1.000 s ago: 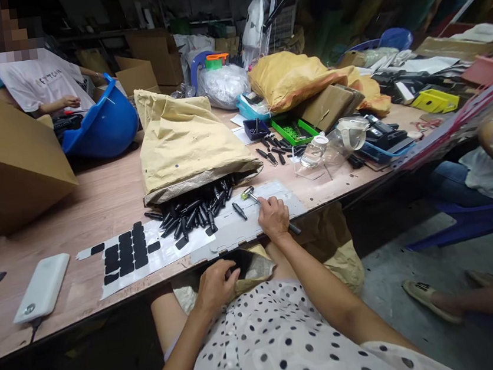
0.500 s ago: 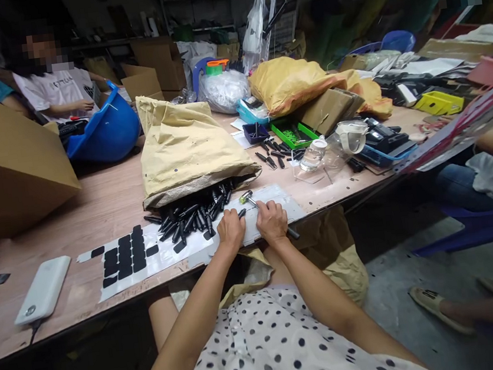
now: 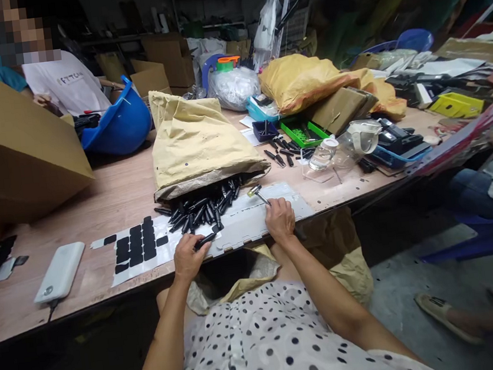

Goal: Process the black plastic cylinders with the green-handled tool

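Observation:
My left hand [image 3: 188, 258] is closed on a slim black plastic piece [image 3: 205, 241], holding it at the table's front edge. My right hand [image 3: 281, 219] grips a small hammer [image 3: 255, 191], its metal head pointing up and left over a grey board [image 3: 250, 220]. Left of that board lies a white sheet with black stickers [image 3: 135, 245] in rows. A heap of similar black pieces [image 3: 207, 208] spills from the mouth of a tan sack [image 3: 201, 145] just beyond my hands.
A white power bank [image 3: 60, 271] with a cable and a cardboard box [image 3: 14, 140] are on the left. Behind stand a blue basin [image 3: 119, 125], a green tray [image 3: 305, 132] and a clear bottle [image 3: 323, 155]. An open sack [image 3: 239, 278] hangs below the table edge. Other people sit nearby.
My left hand has moved left and toward me with the black piece, away from the board and the hammer. My right hand still grips the hammer. The view has shifted slightly.

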`<act>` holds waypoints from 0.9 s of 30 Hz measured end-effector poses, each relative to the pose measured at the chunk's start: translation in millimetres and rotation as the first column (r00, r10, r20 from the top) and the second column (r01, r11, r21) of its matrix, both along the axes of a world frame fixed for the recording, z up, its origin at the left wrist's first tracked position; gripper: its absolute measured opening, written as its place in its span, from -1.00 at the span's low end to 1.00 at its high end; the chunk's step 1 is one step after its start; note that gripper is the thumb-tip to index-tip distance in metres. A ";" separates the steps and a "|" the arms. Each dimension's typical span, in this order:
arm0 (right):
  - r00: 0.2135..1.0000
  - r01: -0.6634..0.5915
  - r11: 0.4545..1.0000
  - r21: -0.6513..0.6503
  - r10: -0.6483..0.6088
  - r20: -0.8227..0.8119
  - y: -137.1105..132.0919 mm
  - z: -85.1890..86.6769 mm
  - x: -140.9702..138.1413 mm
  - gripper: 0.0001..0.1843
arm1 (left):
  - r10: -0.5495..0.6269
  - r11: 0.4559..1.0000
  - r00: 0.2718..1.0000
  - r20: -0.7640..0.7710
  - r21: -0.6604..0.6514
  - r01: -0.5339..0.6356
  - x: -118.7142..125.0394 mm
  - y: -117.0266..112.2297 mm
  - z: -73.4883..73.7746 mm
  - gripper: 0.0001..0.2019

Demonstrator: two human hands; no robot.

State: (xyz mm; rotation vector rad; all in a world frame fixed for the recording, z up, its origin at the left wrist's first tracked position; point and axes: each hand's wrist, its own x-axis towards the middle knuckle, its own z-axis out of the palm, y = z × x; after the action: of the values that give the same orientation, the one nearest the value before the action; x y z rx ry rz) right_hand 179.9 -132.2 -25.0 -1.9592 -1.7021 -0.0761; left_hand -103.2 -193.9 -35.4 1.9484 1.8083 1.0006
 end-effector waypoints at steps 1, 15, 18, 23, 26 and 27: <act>0.999 -0.025 0.999 0.032 0.027 -0.038 -5.2 2.1 -2.9 -0.74 | -0.006 1.000 1.000 0.023 -0.013 0.007 -0.2 0.9 -1.5 -0.88; 0.682 -0.667 0.739 0.089 0.655 -0.324 -80.4 9.5 -66.2 -0.56 | -0.055 0.993 0.987 0.148 -0.096 0.069 3.6 2.5 -0.9 -0.90; 0.704 -0.671 0.739 0.059 0.660 -0.264 -81.3 7.0 -65.2 -0.55 | -0.067 0.993 0.987 0.148 -0.092 0.081 3.8 2.6 0.0 -0.94; 0.700 -0.667 0.744 0.038 0.644 -0.309 -76.9 9.0 -62.0 -0.56 | -0.070 0.992 0.983 0.167 -0.089 0.086 2.4 2.8 -1.2 -0.93; 0.694 -0.655 0.752 0.077 0.639 -0.332 -77.2 12.4 -58.9 -0.56 | -0.075 0.993 0.982 0.173 -0.080 0.090 1.1 3.4 -2.8 -0.93; 0.689 -0.659 0.747 0.080 0.643 -0.335 -78.2 12.7 -58.2 -0.56 | -0.074 0.993 0.983 0.171 -0.078 0.088 0.8 3.5 -3.3 -0.93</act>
State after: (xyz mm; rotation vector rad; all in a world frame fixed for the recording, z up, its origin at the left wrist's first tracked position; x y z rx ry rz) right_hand 121.7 -210.4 -12.3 -1.1783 -2.0508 0.5445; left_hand -102.4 -190.3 -38.6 1.8133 1.6397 1.0116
